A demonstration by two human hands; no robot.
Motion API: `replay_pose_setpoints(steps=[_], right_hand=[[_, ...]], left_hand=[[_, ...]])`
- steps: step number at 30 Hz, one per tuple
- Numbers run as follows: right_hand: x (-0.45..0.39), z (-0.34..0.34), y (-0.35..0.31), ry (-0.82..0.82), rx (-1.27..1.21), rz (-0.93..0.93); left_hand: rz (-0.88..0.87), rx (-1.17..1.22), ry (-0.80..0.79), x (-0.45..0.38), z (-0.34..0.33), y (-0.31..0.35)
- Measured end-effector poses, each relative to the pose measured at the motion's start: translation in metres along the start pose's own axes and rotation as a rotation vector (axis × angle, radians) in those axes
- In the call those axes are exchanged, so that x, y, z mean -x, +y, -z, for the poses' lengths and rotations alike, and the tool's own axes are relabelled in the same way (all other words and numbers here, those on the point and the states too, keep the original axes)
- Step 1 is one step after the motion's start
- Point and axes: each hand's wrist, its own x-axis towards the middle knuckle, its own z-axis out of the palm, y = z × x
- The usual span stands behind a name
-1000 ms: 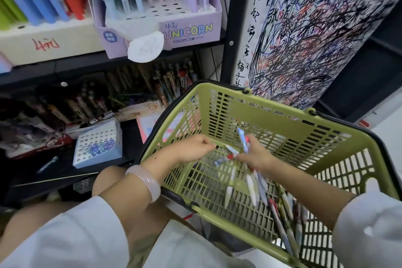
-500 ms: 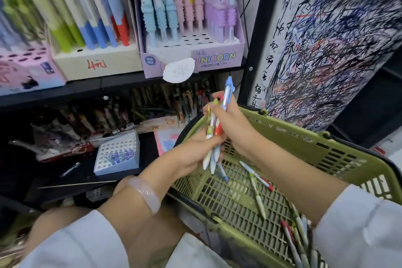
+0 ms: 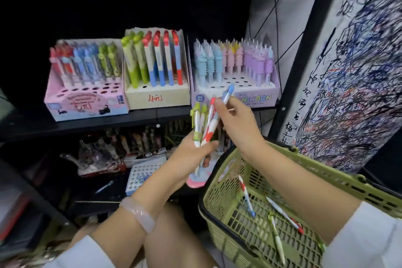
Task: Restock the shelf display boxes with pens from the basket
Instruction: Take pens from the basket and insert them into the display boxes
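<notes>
Only the head cam here, so one angle. The left hand is wrapped around a small bunch of pens, tips down and caps up, held just in front of the shelf edge. The right hand is right beside it, pinching the blue-topped pen that sticks up highest out of the bunch, so the two hands are basically together on the same bundle. It's a bit motion-blurred around the fingers, so I can't swear whether that pen is already free of the others or not.

The green basket sits lower right with a few loose pens lying on its floor. Up on the shelf, the pink display box on the left has a bunch of empty holes in its front rows, the middle cream box looks nearly full, and the unicorn box has gaps too.

To do this bit well, I'd match the pen's design to the right box first, pull one pen out cleanly while the other hand keeps the rest bundled, then drop it tip-first straight into an open hole.
</notes>
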Motion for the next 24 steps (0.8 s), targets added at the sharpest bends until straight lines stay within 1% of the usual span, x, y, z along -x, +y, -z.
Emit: replay_pose_setpoints(steps=[1,3,6,11,15,17,20,22,24], right_hand=[[-0.001,-0.003,-0.003,0.014,-0.003,0.007],[-0.005,-0.008,-0.012,0.008,-0.087,-0.017],[-0.014,-0.014,-0.025,-0.028,-0.204,-0.021],[-0.028,-0.039,-0.043,-0.196,-0.316,-0.003],[-0.038,-0.065,-0.059,-0.302,-0.413,0.022],[-0.041,-0.079,-0.066,-0.363,-0.392,0.036],[-0.042,-0.105,-0.072,-0.433,-0.297,0.048],[-0.042,-0.120,-0.076,-0.443,-0.262,0.062],[-0.045,-0.132,-0.081,-0.408,-0.254,0.073]], left_hand=[[-0.014,-0.019,0.009,0.001,0.006,0.003],[-0.029,-0.041,0.034,0.003,0.017,0.010],[-0.036,0.022,0.081,0.007,0.036,0.020],[-0.020,0.298,0.178,0.017,0.069,0.033],[-0.044,0.348,0.256,0.026,0.097,0.040],[-0.072,0.349,0.284,0.031,0.111,0.043],[-0.116,0.323,0.279,0.038,0.127,0.049],[-0.149,0.292,0.305,0.040,0.136,0.051],[-0.161,0.260,0.359,0.043,0.146,0.053]])
